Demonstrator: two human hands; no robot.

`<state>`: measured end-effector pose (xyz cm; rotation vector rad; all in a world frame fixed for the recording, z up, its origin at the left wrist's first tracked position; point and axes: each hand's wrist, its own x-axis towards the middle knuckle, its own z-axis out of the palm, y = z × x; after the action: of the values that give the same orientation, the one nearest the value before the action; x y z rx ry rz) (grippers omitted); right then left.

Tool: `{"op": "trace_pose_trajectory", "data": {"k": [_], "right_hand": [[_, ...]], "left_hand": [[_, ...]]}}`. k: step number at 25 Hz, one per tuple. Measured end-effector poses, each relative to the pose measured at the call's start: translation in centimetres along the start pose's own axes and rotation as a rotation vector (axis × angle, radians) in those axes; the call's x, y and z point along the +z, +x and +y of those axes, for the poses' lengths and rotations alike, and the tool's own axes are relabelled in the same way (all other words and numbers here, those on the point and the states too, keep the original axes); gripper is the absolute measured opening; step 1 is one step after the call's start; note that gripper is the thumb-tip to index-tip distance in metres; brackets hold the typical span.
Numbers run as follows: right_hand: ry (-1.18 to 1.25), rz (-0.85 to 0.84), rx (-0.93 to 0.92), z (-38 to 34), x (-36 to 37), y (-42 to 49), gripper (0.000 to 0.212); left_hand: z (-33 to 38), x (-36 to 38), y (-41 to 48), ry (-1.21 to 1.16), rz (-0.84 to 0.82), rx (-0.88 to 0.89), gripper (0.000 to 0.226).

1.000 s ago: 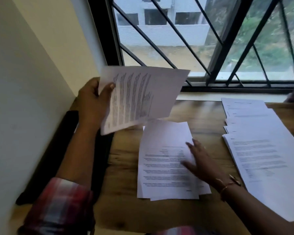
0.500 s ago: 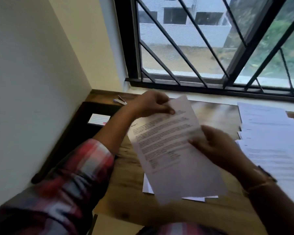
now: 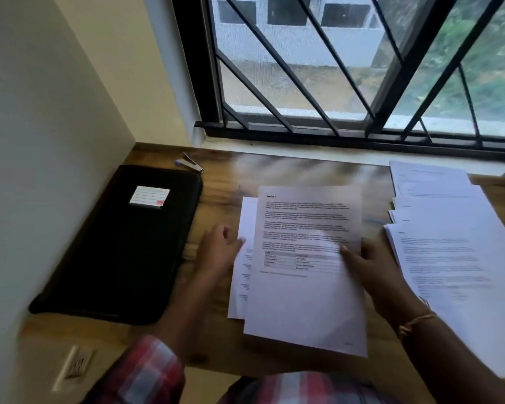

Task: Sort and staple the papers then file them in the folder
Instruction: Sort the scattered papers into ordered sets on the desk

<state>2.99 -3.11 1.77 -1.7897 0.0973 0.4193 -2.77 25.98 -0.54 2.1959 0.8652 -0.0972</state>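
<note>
Desk: wooden top (image 3: 225, 176) sat in a corner under a barred window (image 3: 303, 71).
Page: one printed page (image 3: 306, 304) lay flat on a small pile (image 3: 239, 284) mid-desk, a bit skewed.
Right: right hand (image 3: 373, 266) had its fingers stretched out flat on the page's right edge, not grabbing anything.
Left: left hand (image 3: 219, 252) was loose and just touched the pile's left edge, nothing pinched.
Folder: black folder (image 3: 123, 249) lay closed by the wall, left of the pile.
Stapler: small stapler (image 3: 190, 164) sat just past the folder's far corner.
Rest: fanned stack of papers (image 3: 449, 246) was on the right.

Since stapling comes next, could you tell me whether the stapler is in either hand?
No, the stapler lies on the desk beside the folder, apart from the left hand and right hand.
</note>
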Motion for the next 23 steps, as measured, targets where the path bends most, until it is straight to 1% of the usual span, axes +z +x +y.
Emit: {"op": "trace_pose_trajectory", "data": {"k": [2,6,8,10,13,16,18,21,23], "right_hand": [[-0.007,-0.007,0.035,0.6,-0.2,0.1,0.014],[0.020,-0.006,0.085,1.6,-0.5,0.4,0.010],[0.007,0.010,0.086,2.2,-0.7,0.7,0.017],[-0.001,0.028,0.109,2.9,-1.1,1.2,0.027],[-0.040,0.077,0.122,3.6,-2.1,1.7,0.035],[-0.121,0.106,0.091,3.4,-3.1,1.9,0.033],[-0.138,0.109,0.069,3.0,-3.6,2.0,0.031],[-0.084,0.093,0.026,2.2,-4.4,2.0,0.029],[-0.022,0.066,0.011,1.5,-4.8,1.9,0.026]], "left_hand": [[-1.0,2.3,-1.6,0.131,-0.038,0.008,0.055],[-1.2,4.7,-3.5,0.253,0.020,-0.023,0.062],[-1.1,5.0,-3.7,0.267,0.034,-0.043,0.066],[-1.2,5.1,-3.5,0.270,0.038,-0.053,0.064],[-1.4,5.0,-3.0,0.258,0.015,-0.078,0.054],[-1.2,4.9,-3.4,0.191,0.020,-0.065,0.039],[-1.1,4.3,-3.6,0.052,0.015,-0.042,0.034],[-1.1,2.6,-2.8,-0.152,-0.025,-0.039,0.033],[-0.9,0.7,-1.5,-0.171,-0.052,-0.025,0.027]]}}
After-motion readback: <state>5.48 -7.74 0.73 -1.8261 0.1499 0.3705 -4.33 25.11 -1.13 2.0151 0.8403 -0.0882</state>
